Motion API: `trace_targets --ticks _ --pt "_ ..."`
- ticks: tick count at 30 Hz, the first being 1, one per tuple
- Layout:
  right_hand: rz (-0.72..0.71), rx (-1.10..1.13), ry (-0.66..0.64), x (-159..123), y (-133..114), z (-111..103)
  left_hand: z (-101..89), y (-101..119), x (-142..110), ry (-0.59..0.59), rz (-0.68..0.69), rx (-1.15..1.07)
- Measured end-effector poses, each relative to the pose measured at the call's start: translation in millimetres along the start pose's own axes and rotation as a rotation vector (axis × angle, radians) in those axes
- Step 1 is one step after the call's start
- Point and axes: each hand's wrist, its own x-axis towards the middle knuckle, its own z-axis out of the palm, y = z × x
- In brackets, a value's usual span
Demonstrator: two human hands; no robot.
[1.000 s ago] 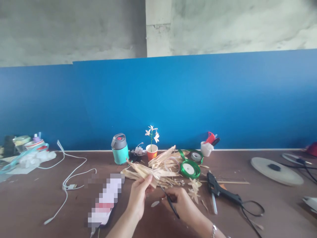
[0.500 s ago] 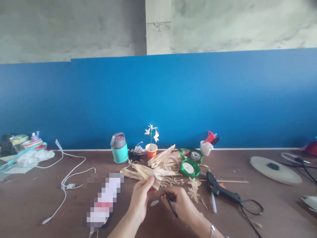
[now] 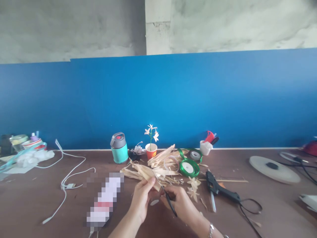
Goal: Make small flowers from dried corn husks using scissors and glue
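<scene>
My left hand (image 3: 143, 195) is closed on a pale dried corn husk (image 3: 156, 185), thumb on top. My right hand (image 3: 179, 200) is closed around black-handled scissors (image 3: 170, 202). Their thin tip points up and left, at the husk's right edge; whether the blades are apart I cannot tell. Just beyond my hands lies a heap of dried husks (image 3: 163, 162). Beneath them on the table is a small white oval piece (image 3: 155, 202). Husk cut-outs shaped like flowers (image 3: 193, 183) lie right of my right hand.
A black glue gun (image 3: 220, 188) with a cord lies right, near a thin stick (image 3: 235, 180). Behind are green ribbon rolls (image 3: 195, 171), a red paper cup (image 3: 151, 153) with a flower stem, and a turquoise flask (image 3: 120, 153). White cables (image 3: 64, 180) lie left; a round lid (image 3: 262, 165) lies far right.
Both hands keep almost the same pose, with the husk and scissors still held. The view has shifted very slightly.
</scene>
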Motion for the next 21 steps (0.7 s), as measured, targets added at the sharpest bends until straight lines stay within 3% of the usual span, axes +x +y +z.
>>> trace_targets --ticks 7,16,21 --pt "-0.004 0.043 -0.017 0 -4 -1 -1.3 0 1 -0.030 0.042 -0.029" --pt "0.105 0.059 -0.098 -2 2 -1 -13.0 13 14 0.117 0.152 -0.143" --pt "0.178 0.267 -0.011 1 -2 -1 -13.6 15 15 0.127 0.108 -0.269"
